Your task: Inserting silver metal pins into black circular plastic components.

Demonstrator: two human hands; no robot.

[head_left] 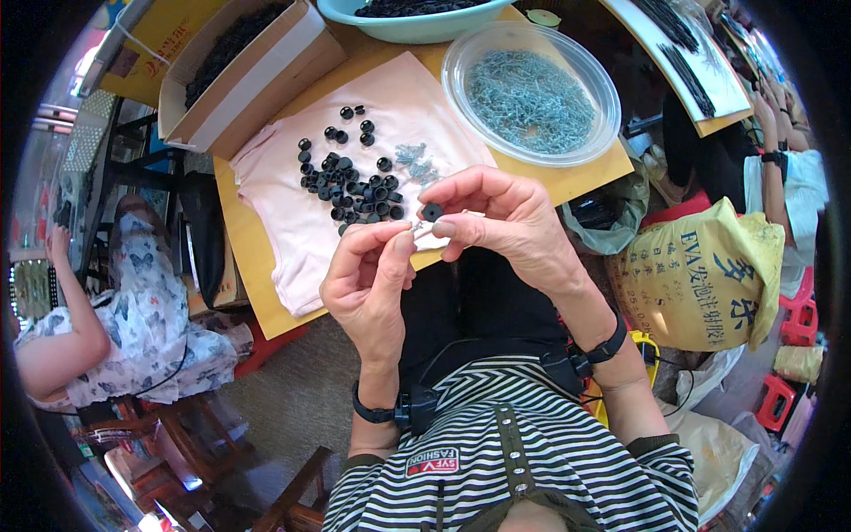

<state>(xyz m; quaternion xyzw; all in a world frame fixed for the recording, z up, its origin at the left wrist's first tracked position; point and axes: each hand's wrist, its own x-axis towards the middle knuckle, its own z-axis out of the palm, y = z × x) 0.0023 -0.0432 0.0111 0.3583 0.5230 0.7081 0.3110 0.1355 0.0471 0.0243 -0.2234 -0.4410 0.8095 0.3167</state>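
Note:
Both my hands meet over the near edge of a pale pink cloth [390,97]. Between thumb and fingertips, my right hand [514,222] pinches a small round black cap [432,212]. My left hand [372,275] is closed in a pinch just beside it, on a thin silvery screw [417,227] whose tip is close to the cap; whether they touch I cannot tell. Several more black caps [350,191] lie loose on the cloth beyond my left hand. A small heap of silvery screws [414,161] rests just beyond my fingers.
A clear round tub [603,133] of screws stands at the right of the yellow table [235,230]. At the back are a cardboard box [239,93] and a pale green basin [417,31], both with black pieces. A yellow sack [700,275] stands right. People sit at both sides.

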